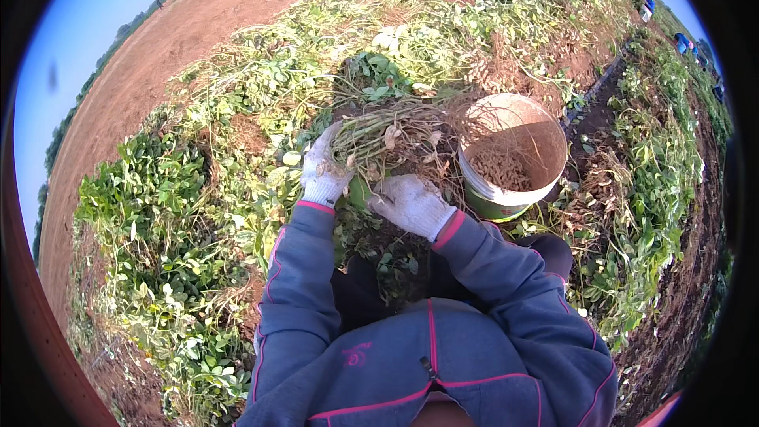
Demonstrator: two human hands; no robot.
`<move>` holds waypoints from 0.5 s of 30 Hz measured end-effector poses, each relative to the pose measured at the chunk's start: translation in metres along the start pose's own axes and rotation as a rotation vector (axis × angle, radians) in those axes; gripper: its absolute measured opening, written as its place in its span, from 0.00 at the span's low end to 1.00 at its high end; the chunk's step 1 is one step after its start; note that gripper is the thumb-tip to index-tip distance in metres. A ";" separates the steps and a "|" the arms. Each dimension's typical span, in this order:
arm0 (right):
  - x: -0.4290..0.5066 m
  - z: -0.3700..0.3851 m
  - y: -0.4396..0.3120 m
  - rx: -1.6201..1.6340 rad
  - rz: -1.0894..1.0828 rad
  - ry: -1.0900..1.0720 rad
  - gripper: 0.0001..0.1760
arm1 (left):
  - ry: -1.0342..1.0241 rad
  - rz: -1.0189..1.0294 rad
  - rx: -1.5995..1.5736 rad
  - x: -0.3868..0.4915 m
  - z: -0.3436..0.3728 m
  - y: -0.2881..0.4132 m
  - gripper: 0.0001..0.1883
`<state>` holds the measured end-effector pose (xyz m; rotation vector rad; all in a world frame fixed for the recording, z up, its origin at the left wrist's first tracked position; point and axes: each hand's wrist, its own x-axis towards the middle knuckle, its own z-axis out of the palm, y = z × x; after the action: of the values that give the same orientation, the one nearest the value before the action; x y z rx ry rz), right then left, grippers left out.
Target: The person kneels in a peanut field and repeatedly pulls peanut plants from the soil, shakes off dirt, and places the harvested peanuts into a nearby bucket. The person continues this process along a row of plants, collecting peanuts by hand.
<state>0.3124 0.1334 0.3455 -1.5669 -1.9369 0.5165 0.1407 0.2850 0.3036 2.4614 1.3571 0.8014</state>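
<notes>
My left hand (323, 167), in a white knit glove, grips the stems of an uprooted bunch of peanut plants (394, 130). The roots fan out to the right, and a few pale pods hang among them. Just below the bunch is my right hand (415, 204), also gloved, its fingers curled near the lower stems; whether they pinch a pod is hidden. To its right stands a white and green plastic bucket (498, 204), tilted in view. Loose peanut pods (504, 166) lie on its bottom, and root ends reach over its left rim.
Pulled peanut vines (249, 89) cover the ground ahead and to the left. More plants with pods (605, 181) lie right of the bucket, beside a dark drip line (602, 83). Bare reddish soil (136, 83) stretches beyond. Other people (647, 5) are far off at the upper right.
</notes>
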 end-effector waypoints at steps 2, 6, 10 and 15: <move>-0.006 0.002 -0.005 0.010 0.033 0.088 0.20 | -0.016 -0.052 -0.049 0.001 0.009 -0.019 0.44; -0.007 -0.007 0.014 0.898 0.502 0.259 0.18 | 0.060 -0.151 -0.095 0.001 -0.009 0.009 0.44; -0.015 -0.004 0.021 0.486 0.086 0.210 0.16 | -0.075 -0.272 -0.088 0.005 -0.010 0.018 0.43; -0.057 0.017 -0.031 0.155 -0.246 -0.556 0.19 | 0.188 -0.326 -0.326 0.023 0.006 -0.057 0.28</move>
<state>0.2859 0.0720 0.3406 -1.1392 -2.3827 1.0491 0.1136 0.3359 0.2818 1.8972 1.4991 1.0906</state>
